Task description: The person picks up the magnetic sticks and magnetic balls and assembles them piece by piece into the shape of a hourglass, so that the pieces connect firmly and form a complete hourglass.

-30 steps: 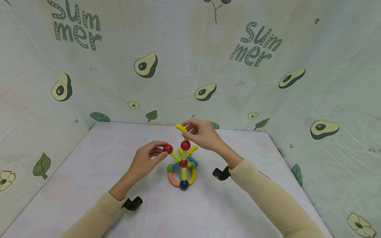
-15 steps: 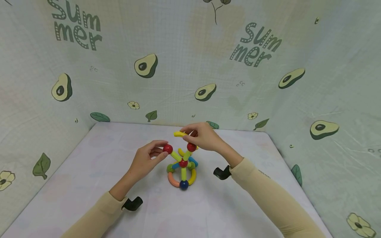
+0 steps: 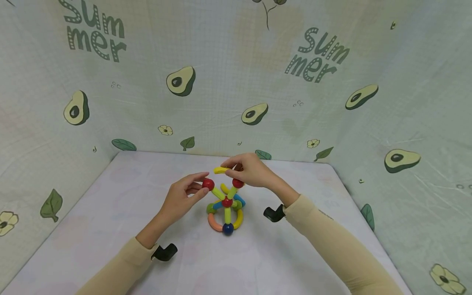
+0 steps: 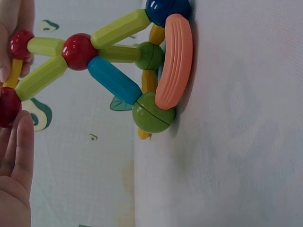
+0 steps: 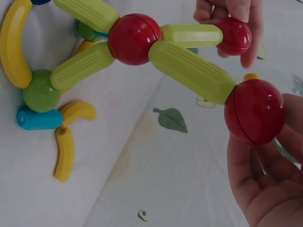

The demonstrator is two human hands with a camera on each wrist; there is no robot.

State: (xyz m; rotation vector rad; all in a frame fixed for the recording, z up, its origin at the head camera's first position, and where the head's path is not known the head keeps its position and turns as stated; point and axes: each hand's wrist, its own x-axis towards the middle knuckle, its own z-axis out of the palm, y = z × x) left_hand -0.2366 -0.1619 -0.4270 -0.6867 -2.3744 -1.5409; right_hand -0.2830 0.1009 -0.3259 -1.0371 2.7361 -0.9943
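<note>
A magnetic ball-and-stick toy structure stands mid-table, with a red hub ball (image 3: 227,202) and two lime sticks rising from it in a V. My left hand (image 3: 182,196) pinches the left red ball (image 3: 208,184) between thumb and fingers. With thumb and fingertips my right hand (image 3: 248,169) holds a curved yellow stick (image 3: 221,170) by the right red ball (image 3: 237,183). In the left wrist view this yellow stick (image 4: 13,73) spans the space between the two upper balls. Below are a dark blue ball (image 3: 228,228), a coral curved stick (image 3: 215,223) and green balls (image 4: 154,113).
Behind the structure on the white table (image 3: 177,262) lie a blue stick (image 5: 40,118) and two curved yellow sticks (image 5: 65,153). A printed cloth (image 3: 217,53) forms walls around the table.
The right upper stick and its red ball have tilted rightward. The held yellow stick has swung from steep to nearly level, pointing left, as my right hand dropped slightly. My left hand stays put.
</note>
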